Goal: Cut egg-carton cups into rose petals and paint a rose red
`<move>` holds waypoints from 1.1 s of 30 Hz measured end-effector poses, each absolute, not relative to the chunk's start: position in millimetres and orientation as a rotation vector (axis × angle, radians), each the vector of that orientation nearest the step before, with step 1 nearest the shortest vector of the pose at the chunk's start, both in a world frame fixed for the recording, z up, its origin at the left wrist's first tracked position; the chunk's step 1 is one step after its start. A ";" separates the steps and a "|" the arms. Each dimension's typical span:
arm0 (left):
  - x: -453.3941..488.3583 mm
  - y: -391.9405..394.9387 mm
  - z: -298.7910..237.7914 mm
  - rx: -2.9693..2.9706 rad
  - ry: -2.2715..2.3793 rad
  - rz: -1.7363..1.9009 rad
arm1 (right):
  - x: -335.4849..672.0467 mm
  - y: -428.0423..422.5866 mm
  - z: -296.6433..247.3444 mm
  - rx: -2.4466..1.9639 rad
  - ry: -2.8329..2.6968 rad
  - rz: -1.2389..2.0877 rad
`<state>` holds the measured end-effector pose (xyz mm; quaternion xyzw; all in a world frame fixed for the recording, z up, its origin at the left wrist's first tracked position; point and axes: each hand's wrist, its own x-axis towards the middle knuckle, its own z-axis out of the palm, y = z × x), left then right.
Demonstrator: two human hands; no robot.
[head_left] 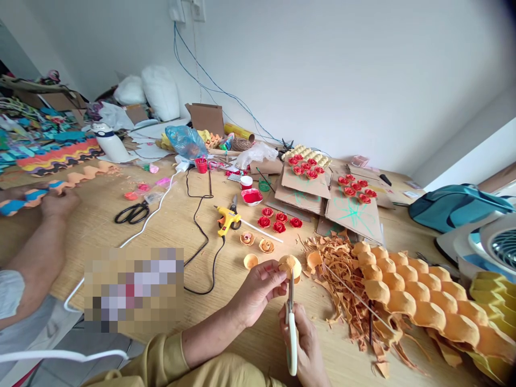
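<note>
My left hand (255,290) is closed, pinching an orange egg-carton cup (295,266) between thumb and fingers. In my right hand (306,336) is a pair of white-handled scissors (291,341), its blades pointing up at the cup's near edge. The blades look nearly closed, and part of the cup is hidden behind the fingers. Just beyond my left hand, a loose cup (250,262) and two pale, unpainted carton roses (266,245) rest on the table. Another cut cup (314,260) lies to the right, beside a heap of orange trimmings (346,285).
An orange egg tray (417,293) extends to the right. Ahead are red roses (279,227), a dish of red paint (252,197), a yellow glue gun (228,219) and cardboard pieces (304,185). Black scissors (132,213) and another person's hand (60,203) are at left.
</note>
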<state>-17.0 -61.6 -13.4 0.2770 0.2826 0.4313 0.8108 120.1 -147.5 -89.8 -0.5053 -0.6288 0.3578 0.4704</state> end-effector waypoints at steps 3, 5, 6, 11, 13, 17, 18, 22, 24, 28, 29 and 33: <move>-15.9 -61.0 -14.8 0.575 0.611 0.926 | 120.1 -148.3 -93.4 -1.236 -1.547 0.844; -15.1 -60.4 -16.0 0.569 0.621 0.929 | 120.1 -149.1 -95.4 -1.242 -1.549 0.821; -14.8 -60.2 -16.5 0.570 0.627 0.930 | 120.1 -149.4 -96.1 -1.245 -1.550 0.811; -14.1 -61.0 -17.4 0.576 0.622 0.931 | 120.4 -149.1 -96.1 -1.268 -1.550 0.780; -13.1 -62.2 -16.4 0.599 0.621 0.928 | 120.4 -148.7 -95.9 -1.278 -1.548 0.765; -8.8 -65.0 -14.4 0.718 0.661 0.955 | 120.5 -148.5 -96.0 -1.287 -1.558 0.737; -7.8 -65.6 -14.4 0.747 0.668 0.976 | 120.4 -148.6 -95.9 -1.287 -1.561 0.736; -4.9 -67.4 -16.5 0.812 0.669 1.057 | 119.7 -149.4 -93.7 -1.279 -1.566 0.746; -4.3 -67.8 -17.6 0.822 0.669 1.074 | 119.2 -150.0 -92.0 -1.276 -1.565 0.759; -4.2 -66.7 -18.1 0.831 0.659 1.071 | 119.1 -150.0 -89.7 -1.300 -1.531 0.771; -4.6 -66.1 -18.1 0.827 0.658 1.067 | 119.3 -149.6 -89.4 -1.307 -1.520 0.769; -8.8 -63.3 -19.6 0.764 0.646 1.044 | 119.7 -147.4 -88.6 -1.303 -1.507 0.781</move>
